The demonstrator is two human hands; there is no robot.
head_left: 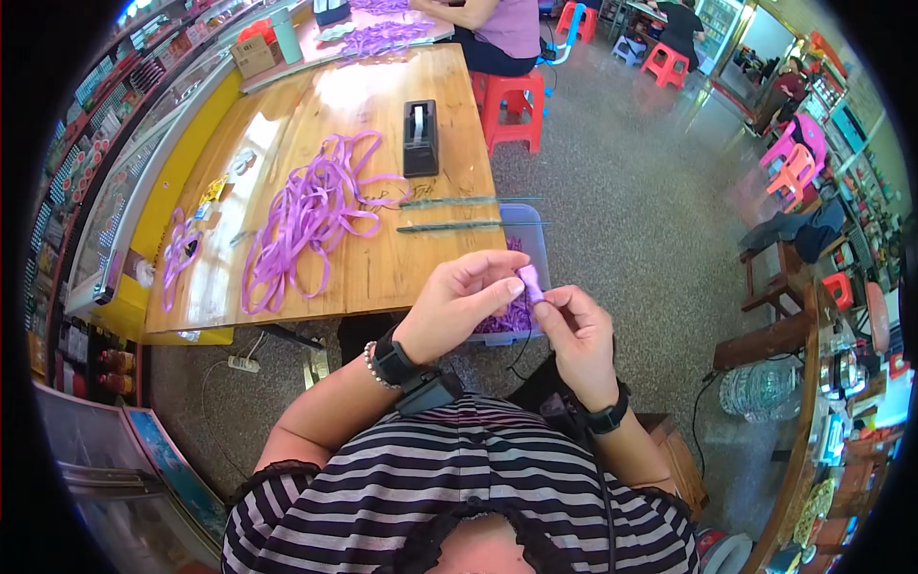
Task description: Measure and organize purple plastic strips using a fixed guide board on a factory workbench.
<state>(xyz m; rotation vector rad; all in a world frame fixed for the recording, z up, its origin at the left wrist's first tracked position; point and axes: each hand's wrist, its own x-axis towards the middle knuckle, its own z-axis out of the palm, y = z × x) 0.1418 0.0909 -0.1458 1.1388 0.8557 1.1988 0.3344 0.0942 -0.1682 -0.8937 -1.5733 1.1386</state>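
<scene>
Between both hands, a short piece of purple ribbon (530,278), folded or tied, is pinched by the fingertips. My left hand (467,298) grips its upper end with thumb and forefinger. Its lower end is in the thumb and fingers of my right hand (581,337). Beneath them stands a translucent plastic bin (541,251) at the table's edge, holding many small purple ribbon pieces (507,320). A tangled heap of long purple ribbon (311,215) lies on the wooden table (368,273), with a smaller bunch of ribbon (178,253) to its left.
A black tape dispenser (421,143) stands near the table's right edge. Two thin dark rods (449,227) jut past that edge over the bin. At the far end a person (497,33) sits on a red stool (512,110). A wooden counter (794,459) runs along the right.
</scene>
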